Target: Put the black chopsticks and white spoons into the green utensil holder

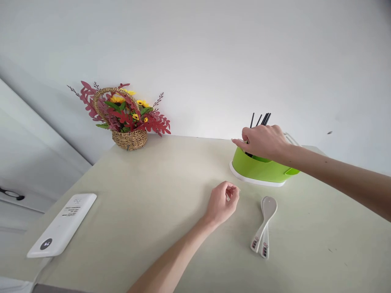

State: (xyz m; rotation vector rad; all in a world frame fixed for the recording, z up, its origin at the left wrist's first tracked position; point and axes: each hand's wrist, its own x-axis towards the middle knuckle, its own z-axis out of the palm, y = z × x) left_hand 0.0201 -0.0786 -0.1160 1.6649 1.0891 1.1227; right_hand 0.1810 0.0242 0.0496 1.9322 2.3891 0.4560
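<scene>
A green cutlery holder (256,169) with a white base stands towards the back right of the table. Several black chopsticks (266,119) rise out of it. Over its top is my right hand (265,140), the fingers curled down beside the chopsticks and the thumb pointing left. What these fingers grip, if anything, is hidden. My left hand (222,202) rests in front of the holder, its fingers curled into a loose fist with nothing showing in it. To its right, two white spoons (269,209) lie crossed, one partly over the other, handles towards me.
A wicker basket (130,139) of artificial red leaves and yellow flowers stands at the back left, near the wall. At the table's left edge lies a white rectangular device (65,224) with a cable. Behind my right hand, a pale handle-like part (292,139) shows at the holder.
</scene>
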